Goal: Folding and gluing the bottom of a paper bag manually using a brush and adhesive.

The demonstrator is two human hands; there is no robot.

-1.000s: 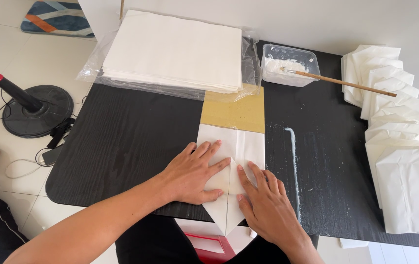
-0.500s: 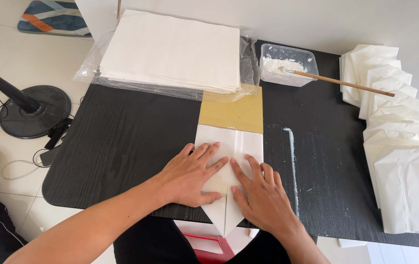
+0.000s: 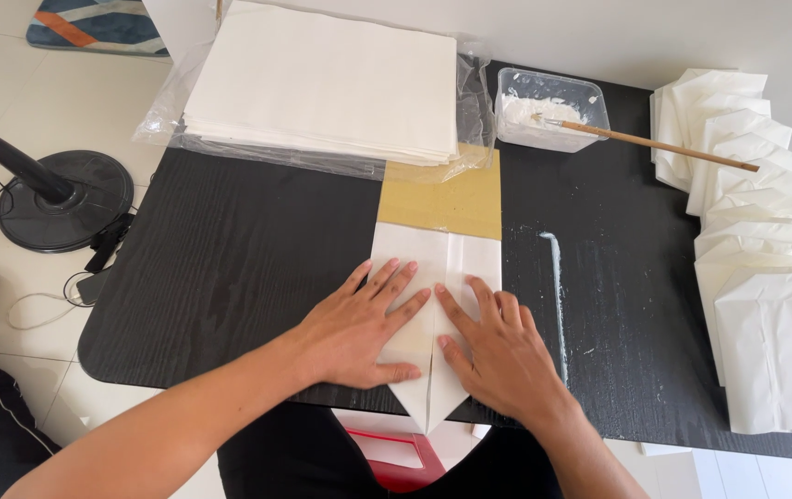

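Both hands lie flat, fingers spread, clamped on nothing: the left hand [image 3: 359, 328] and right hand [image 3: 498, 346] press side by side on a folded white paper [image 3: 438, 277] at the near edge of the black table [image 3: 230, 249], its pointed end hanging over the edge. A tan cardboard piece [image 3: 447, 199] pokes out beyond the paper. Farther off sit a wrapped paper stack [image 3: 322, 83], a glue tub [image 3: 548, 106] with a brush [image 3: 645, 140], and folded white bags [image 3: 756, 231] at the right.

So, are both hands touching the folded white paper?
Touching. The head view shows the left hand and right hand pressed flat on the folded white paper, fingers spread either side of its centre seam.
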